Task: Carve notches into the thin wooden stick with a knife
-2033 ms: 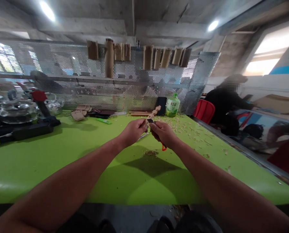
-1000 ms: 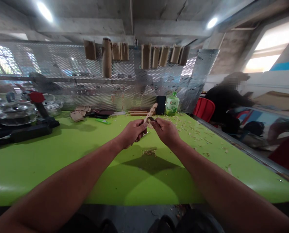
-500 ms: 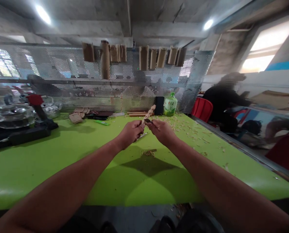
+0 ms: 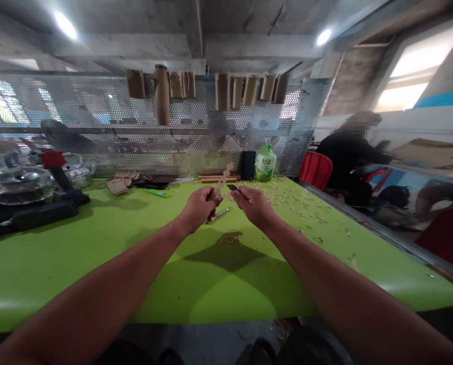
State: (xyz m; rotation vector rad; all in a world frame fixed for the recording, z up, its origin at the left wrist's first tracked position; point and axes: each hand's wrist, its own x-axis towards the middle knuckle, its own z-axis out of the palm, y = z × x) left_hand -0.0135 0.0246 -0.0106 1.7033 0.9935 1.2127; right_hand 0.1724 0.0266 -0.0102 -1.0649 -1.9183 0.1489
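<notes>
My left hand (image 4: pixel 202 207) is closed around the lower end of a pale carved wooden piece (image 4: pixel 224 175) with a notched, wavy outline, which points up and away from me. In my right hand (image 4: pixel 253 204) is a carving knife, its short dark blade (image 4: pixel 233 187) sticking out to the left; the fingers hide its handle. A small gap separates blade and wood. Below the hands, a slim pen-like tool (image 4: pixel 222 213) lies on the green tabletop (image 4: pixel 153 289). A little heap of wood shavings (image 4: pixel 231 238) sits nearer to me, in the hands' shadow.
Shavings (image 4: pixel 306 208) litter the table's right side. Behind stand a green bottle (image 4: pixel 266 165) and a black box (image 4: pixel 248 165). Thin wood pieces (image 4: pixel 120 181) and a green cutter (image 4: pixel 159 193) lie back left, glass kettles (image 4: pixel 21 183) farther left. A person (image 4: pixel 348 152) sits beyond the right edge.
My hands have moved apart, so the blade no longer meets the wood. The carved piece has shifted left with my left hand and turned slightly more upright.
</notes>
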